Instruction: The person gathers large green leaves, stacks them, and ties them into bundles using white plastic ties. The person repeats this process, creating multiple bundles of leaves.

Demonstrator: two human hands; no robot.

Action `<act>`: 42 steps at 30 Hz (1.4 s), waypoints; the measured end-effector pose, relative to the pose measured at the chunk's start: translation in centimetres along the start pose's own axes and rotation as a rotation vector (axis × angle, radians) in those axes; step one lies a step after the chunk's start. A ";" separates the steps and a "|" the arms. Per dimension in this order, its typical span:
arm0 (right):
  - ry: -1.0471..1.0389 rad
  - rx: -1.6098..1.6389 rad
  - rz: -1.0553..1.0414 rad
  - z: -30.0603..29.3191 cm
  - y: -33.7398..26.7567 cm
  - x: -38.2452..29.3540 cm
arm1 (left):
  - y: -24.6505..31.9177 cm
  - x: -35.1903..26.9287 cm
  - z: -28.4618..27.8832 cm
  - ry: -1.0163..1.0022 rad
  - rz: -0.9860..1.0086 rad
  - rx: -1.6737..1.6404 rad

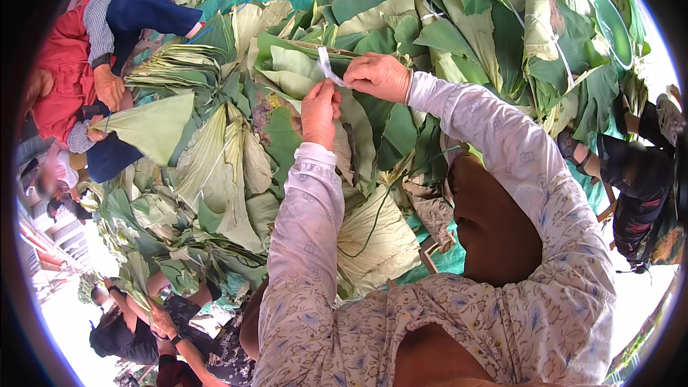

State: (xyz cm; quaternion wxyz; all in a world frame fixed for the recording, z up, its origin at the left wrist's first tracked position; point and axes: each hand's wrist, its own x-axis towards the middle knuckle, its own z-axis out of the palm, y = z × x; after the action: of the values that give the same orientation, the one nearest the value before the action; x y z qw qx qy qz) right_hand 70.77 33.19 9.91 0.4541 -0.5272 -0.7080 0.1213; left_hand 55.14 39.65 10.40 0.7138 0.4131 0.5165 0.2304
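Note:
Both hands meet over a folded bundle of large green leaves (293, 70) in the upper middle of the view. My left hand (321, 113) pinches one end of a white plastic strip (325, 64) between thumb and fingers. Close to its right, my right hand (377, 76) has its fingers closed on the strip's other part. The strip runs up across the bundle's edge; its course beneath the leaves is hidden. Just below lies a green leaf with a brown, withered patch (264, 113).
Leaf heaps surround the hands, with a folded stack (174, 67) at left and tied bundles (540, 27) at right. A green cord (371, 226) lies below. Green basins (613, 27) stand at upper right. A person in red (67, 64) holds a leaf at left; other people sit around.

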 end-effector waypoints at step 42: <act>-0.399 -0.078 0.118 0.6 1.4 2.6 | -1.7 -2.1 0.2 0.238 0.965 0.777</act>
State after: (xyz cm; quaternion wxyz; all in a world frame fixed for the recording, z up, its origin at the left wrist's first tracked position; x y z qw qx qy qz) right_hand 71.13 36.13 9.99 0.2763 -0.5504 -0.7558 0.2224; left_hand 54.46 37.06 10.13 0.2649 0.8002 0.3938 0.3667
